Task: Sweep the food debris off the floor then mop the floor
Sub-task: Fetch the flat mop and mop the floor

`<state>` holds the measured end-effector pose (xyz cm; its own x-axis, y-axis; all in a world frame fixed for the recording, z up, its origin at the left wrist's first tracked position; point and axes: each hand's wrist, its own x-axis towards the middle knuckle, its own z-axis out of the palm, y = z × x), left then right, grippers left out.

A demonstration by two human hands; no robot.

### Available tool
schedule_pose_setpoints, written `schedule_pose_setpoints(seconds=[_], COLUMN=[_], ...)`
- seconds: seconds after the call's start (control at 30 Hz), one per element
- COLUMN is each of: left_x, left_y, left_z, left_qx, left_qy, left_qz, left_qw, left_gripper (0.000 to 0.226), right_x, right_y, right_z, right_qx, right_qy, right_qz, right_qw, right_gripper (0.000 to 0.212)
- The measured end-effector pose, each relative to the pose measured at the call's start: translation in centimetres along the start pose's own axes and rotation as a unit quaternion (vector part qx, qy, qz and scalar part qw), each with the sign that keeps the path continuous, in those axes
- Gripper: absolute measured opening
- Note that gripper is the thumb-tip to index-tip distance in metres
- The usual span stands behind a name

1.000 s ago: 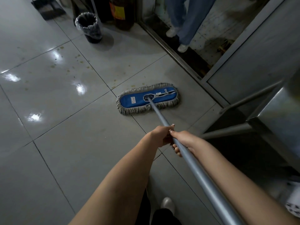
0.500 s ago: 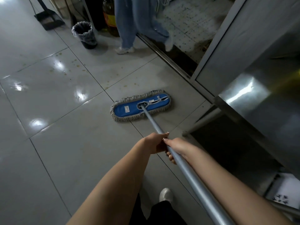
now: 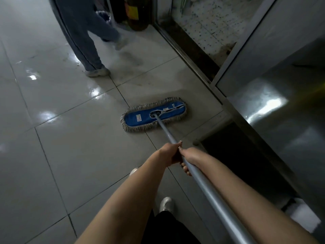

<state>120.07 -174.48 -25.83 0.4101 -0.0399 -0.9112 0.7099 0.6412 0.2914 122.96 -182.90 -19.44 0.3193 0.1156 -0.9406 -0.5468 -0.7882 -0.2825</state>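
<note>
On floor [image 3: 79, 147], mop [image 3: 140, 118] flat; 2 hands [image 3: 168, 154] [image 3: 190, 154] grip hdl [image 3: 207, 191].

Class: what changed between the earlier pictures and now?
The person in blue trousers walked leftward from the doorway onto the tiles, partly hiding the bin. The left hand and right hand still grip the mop handle; the mop head stays flat on them.

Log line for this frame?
mopping | left hand, right hand grip mop handle | mop head flat on floor | another person ahead
</note>
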Motion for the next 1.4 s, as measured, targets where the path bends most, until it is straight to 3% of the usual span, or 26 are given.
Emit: schedule_pose_setpoints(seconds=[0.33, 1.13, 1.4], left_x=[2.8, 10.6, 14.0], left_y=[6.7, 37.0, 46.5], left_z=[-1.1, -7.7, -6.6], left_qx=[0.002, -0.017, -0.021], left_qy=[-0.026, -0.045, -0.003], left_qz=[-0.007, 0.029, 0.049], left_qw=[1.000, 0.998, 0.999], left_gripper=[0.025, 0.022, 0.021], right_x=[2.8, 12.7, 17.1], right_y=[-6.5, -37.2, -46.3], right_z=[-2.1, -4.0, -7.8], right_qx=[-0.024, -0.045, -0.071], right_qy=[-0.006, -0.037, -0.052], right_qz=[0.047, 0.021, 0.003], right_qw=[0.999, 0.998, 0.996], right_gripper=[0.051, 0.044, 0.046])
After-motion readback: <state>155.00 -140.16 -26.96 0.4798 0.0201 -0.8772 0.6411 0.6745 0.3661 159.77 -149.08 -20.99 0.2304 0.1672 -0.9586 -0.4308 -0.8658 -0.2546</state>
